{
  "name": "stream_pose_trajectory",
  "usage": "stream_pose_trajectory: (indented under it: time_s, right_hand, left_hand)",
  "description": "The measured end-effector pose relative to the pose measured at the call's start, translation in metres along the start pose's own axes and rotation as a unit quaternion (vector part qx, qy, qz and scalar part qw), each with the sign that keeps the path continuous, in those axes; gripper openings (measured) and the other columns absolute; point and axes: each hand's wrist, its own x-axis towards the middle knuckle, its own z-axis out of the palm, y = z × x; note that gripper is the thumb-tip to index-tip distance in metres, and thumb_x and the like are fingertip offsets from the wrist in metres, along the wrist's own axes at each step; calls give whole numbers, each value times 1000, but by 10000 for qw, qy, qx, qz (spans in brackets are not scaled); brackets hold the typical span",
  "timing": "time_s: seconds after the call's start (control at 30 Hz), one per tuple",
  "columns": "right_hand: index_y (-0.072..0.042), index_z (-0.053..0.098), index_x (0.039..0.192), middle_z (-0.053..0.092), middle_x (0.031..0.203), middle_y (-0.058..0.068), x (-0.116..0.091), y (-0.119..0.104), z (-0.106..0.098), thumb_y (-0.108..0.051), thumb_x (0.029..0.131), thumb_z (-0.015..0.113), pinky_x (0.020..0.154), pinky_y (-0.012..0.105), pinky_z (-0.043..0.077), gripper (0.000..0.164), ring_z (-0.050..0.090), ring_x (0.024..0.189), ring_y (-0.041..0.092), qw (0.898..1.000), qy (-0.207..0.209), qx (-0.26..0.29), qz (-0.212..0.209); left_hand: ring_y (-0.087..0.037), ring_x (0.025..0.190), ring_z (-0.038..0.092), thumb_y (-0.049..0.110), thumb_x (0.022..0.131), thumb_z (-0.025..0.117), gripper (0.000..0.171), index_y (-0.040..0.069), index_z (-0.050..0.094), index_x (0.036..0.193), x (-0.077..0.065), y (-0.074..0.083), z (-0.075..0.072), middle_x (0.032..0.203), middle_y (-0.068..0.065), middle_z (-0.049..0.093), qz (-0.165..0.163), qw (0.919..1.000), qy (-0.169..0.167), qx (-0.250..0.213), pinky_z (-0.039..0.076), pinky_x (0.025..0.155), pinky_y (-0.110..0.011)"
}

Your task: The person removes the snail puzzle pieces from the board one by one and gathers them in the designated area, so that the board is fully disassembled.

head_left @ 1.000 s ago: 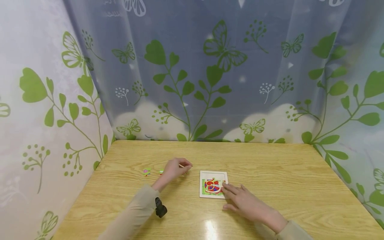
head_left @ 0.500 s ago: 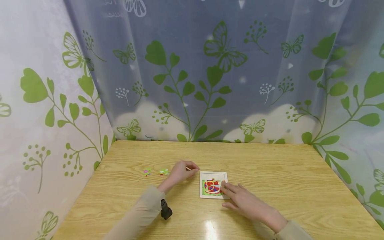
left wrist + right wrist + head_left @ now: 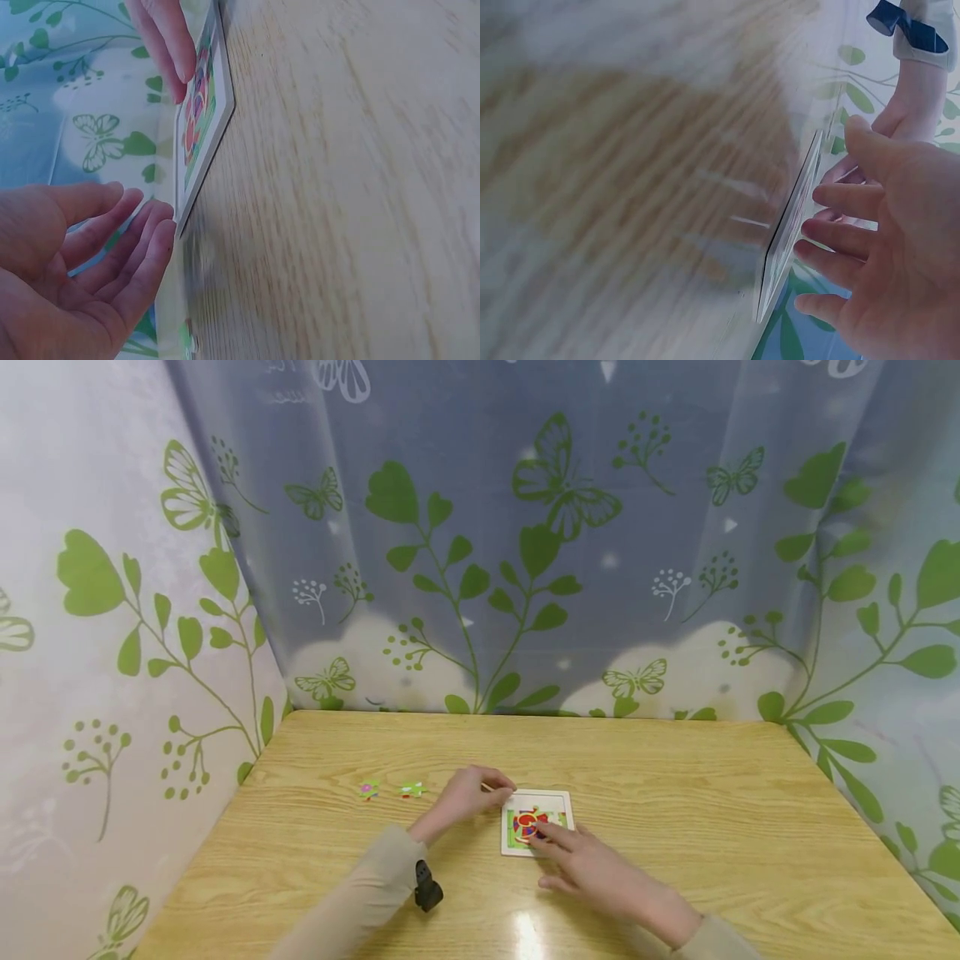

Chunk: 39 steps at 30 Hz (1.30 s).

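A square white-framed picture puzzle [image 3: 558,795] with a red, blue and green design lies on the table. At its upper left corner is my left hand [image 3: 467,793], thumb and forefinger brought together. They seem to pinch a small puzzle piece, mostly hidden by the fingers; the left wrist view [image 3: 71,277] shows the fingertips close to the frame. Over the puzzle's lower right part, my right hand [image 3: 592,864] reaches with its fingers extended, covering some of the picture. In the right wrist view its fingers [image 3: 847,240] are spread beside the frame.
Two loose puzzle pieces, one green with a pink spot [image 3: 368,789] and one green and white [image 3: 412,789], lie left of my left hand. The wooden table [image 3: 675,777] ends at a curtain [image 3: 480,610] printed with leaves and butterflies.
My left hand has moved right, from beside the loose pieces to the puzzle's upper left corner. My right hand has shifted slightly left, further over the picture.
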Motion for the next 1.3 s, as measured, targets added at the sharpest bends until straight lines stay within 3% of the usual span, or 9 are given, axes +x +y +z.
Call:
stream_pose_trajectory:
  time_s: [0.47, 0.97, 1.3]
  right_hand:
    - [-4, 56, 143, 44, 154, 20, 3, -7, 5, -41, 102, 59, 112, 63, 35, 56, 49, 136, 40, 9997, -47, -239, 35]
    - [-4, 55, 144, 44, 154, 20, 3, -9, 4, -41, 101, 59, 112, 62, 35, 56, 48, 137, 39, 9995, -96, -266, 114]
    - [-4, 56, 143, 47, 152, 20, 3, -12, 4, -41, 101, 60, 111, 62, 37, 56, 50, 135, 38, 9989, -11, -456, 69]
  left_hand:
    - [-10, 80, 68, 17, 99, 68, 14, 9, 77, 106, 0, 5, 6, 102, -5, 76, -31, 9993, -286, 233, 54, 66, -20]
    - [-9, 70, 58, 20, 100, 66, 17, 7, 77, 101, 1, 10, 1, 88, -5, 73, -76, 9961, -740, 471, 45, 60, -22]
    - [-7, 72, 55, 21, 101, 65, 17, 10, 77, 104, 2, 14, 3, 90, -1, 72, -155, 9950, -666, 727, 45, 62, -23]
